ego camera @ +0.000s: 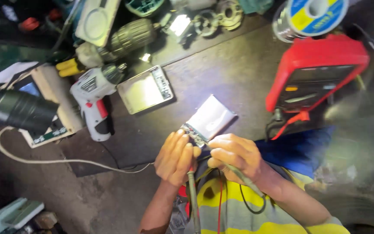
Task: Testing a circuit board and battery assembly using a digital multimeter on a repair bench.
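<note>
Head view: silver pouch battery (213,116) flat on dark workbench (239,73), narrow circuit strip (193,133) at its near edge. Left hand (176,158) clenched round a slim probe (192,195), fingertips beside the strip. Right hand (235,156) gripping another probe (243,177), tip toward the same edge. Probably light, soft-skinned, puncture-prone; best held by the flat sides. Red multimeter (314,71) well apart, white drill (94,97) opposite.

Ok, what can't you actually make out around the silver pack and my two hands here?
Head view only:
- Tool tip at the silver pack: hidden under the right hand.
- Left hand: grip on its probe unclear, fingers cover it.
- Circuit strip details: too small, washed out by glare.
- Red multimeter screen: blurred.
- Solder spool: cut off by the top edge.
</note>
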